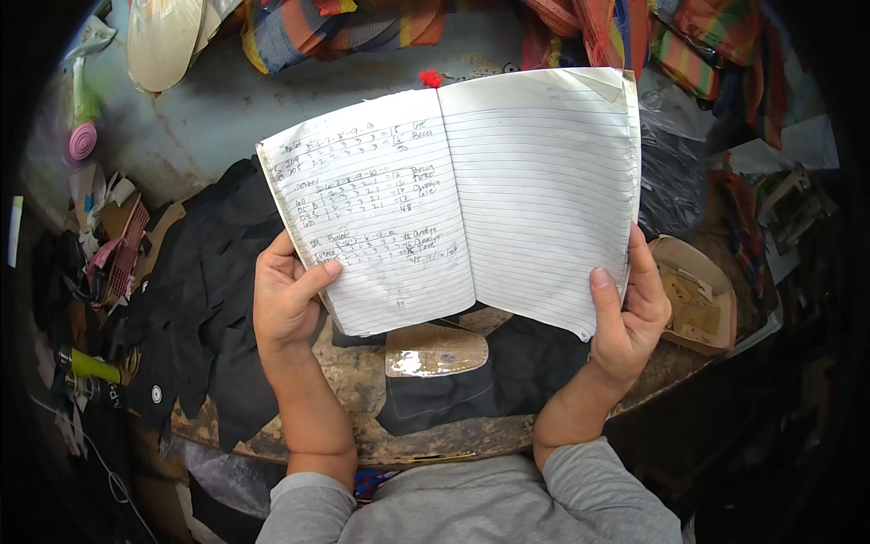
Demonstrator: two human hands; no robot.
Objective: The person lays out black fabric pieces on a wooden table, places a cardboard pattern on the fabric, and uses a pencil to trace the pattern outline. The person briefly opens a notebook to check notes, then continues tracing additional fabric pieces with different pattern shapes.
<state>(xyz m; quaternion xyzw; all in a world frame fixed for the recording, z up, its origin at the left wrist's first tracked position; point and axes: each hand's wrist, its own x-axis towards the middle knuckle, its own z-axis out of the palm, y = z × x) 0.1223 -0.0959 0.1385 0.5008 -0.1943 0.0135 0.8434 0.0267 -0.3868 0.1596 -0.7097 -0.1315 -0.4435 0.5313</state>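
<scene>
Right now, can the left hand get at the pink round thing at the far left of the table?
Probably not: the left hand grips the open notebook, and the pink round thing lies far away.

Open notebook (462, 199) blocks the middle of the counter (362, 381). Black cloth pieces (208, 299) crowd the left, a shoe-sole tray (698, 299) the right. Bare strip only near the front edge.

A shoemaking workshop. Cut black material (208, 299), shoe soles (163, 41) and striped fabric (344, 27) crowd a worn, stained tabletop (362, 399).
</scene>
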